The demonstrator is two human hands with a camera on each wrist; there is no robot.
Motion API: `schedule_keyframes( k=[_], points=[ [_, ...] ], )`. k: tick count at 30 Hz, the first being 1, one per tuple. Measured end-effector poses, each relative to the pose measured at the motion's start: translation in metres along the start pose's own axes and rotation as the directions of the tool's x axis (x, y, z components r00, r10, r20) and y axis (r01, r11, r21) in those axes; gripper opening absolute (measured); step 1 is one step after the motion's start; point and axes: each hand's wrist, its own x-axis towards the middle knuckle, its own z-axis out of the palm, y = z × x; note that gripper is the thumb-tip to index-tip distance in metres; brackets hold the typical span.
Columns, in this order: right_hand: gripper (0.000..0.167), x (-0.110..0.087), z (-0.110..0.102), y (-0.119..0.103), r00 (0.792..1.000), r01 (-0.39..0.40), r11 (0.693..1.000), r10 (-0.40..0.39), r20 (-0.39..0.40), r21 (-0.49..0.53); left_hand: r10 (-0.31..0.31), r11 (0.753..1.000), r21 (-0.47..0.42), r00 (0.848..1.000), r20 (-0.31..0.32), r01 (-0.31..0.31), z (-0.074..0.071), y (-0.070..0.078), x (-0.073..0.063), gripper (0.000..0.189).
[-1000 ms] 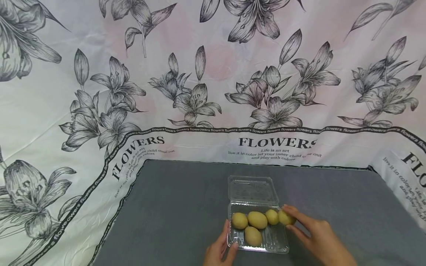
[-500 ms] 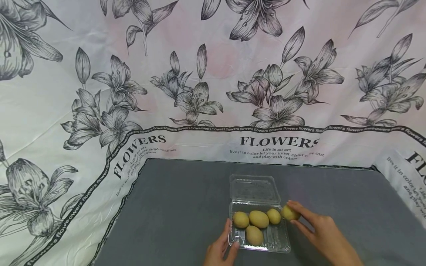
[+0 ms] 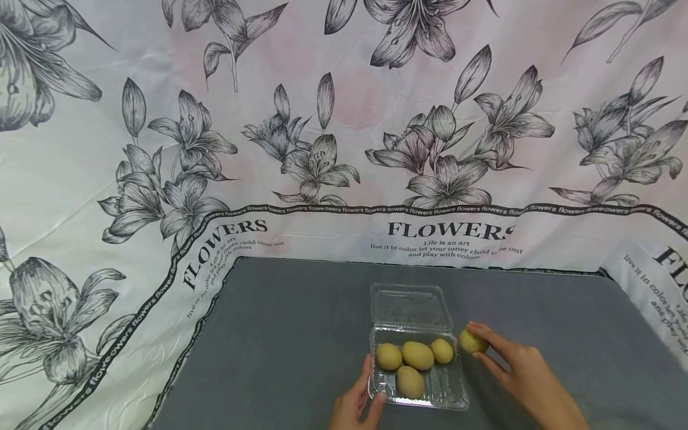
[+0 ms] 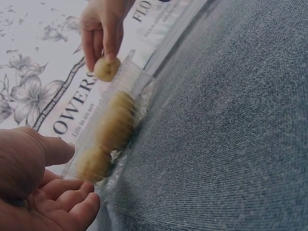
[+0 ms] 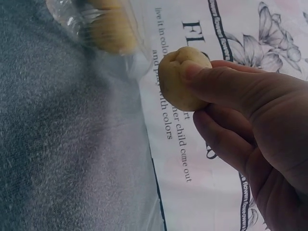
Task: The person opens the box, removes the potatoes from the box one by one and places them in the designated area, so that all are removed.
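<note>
Head view: potato (image 3: 471, 341) pinched in right hand (image 3: 520, 369), just beside clear container (image 3: 445, 388).

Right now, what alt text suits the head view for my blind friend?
A right hand holds a potato right of an open clear box with four more; a left hand touches the box's left side. Behind is flowered fabric.

Cloth (image 3: 349, 137) lettered “FLOWERS” (image 3: 450, 230), “Life is an art” (image 3: 447, 243)
</note>
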Motion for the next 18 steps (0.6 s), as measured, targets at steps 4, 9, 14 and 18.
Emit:
schedule_keyframes(
  k=[4,9,14,18],
  points=[
    [0.069,0.0,0.001,0.003,1.0,0.0,1.0,0.0,-0.007,0.002,-0.068,0.997,-0.036,0.998,0.007,0.068,0.0,0.008,0.001,0.067],
    [0.069,0.0,0.001,0.006,1.0,-0.005,1.0,0.005,-0.008,0.004,-0.077,0.996,-0.034,0.997,0.009,0.077,0.0,0.009,0.001,0.067],
    [0.068,0.002,0.001,0.01,1.0,-0.011,1.0,0.011,0.004,-0.008,-0.084,0.996,-0.027,0.996,0.017,0.084,0.0,0.008,0.001,0.068],
    [0.066,0.003,0.003,0.012,1.0,-0.007,1.0,0.007,0.002,-0.023,-0.116,0.993,-0.023,0.993,0.019,0.117,-0.001,0.008,0.001,0.069]
  ],
)
